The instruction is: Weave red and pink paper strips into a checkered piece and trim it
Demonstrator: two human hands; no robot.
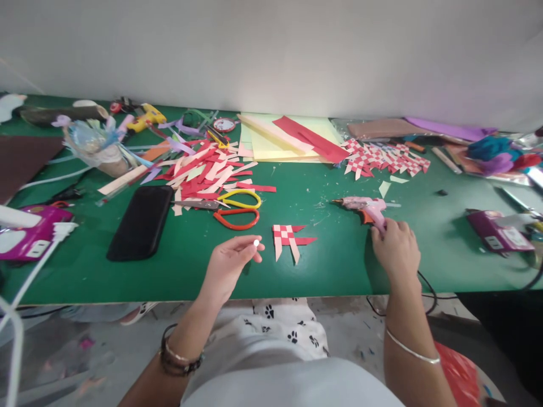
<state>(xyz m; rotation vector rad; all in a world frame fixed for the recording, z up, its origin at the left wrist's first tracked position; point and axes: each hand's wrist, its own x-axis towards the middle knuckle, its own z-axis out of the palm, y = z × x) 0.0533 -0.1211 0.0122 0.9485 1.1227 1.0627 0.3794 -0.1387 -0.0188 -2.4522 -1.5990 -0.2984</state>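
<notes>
Left grip: the left hand (229, 261), low centre, pinches a small white bead (255, 242) between fingertips; what the bead is cannot be told.
Right grip: the right hand (394, 246), right of centre, is clamped on the pink glue gun (365, 207); its handle is hidden under the fingers.
Between them: a red-and-white woven paper piece (288, 237) lies flat on the green worktop (322, 271).
Farther left: scissors (231, 208), black phone (139, 221).
Cut off: purple box (29, 232) at left edge.

A long table topped with green felt-like covering (322, 271) carries a black rectangular phone (139, 221), yellow-handled (240, 198) and orange-handled scissors (237, 219), a heap of red and cream paper strips (207, 167), a small red-and-white woven paper piece (288, 237), and a pink plastic glue gun (365, 207).
</notes>
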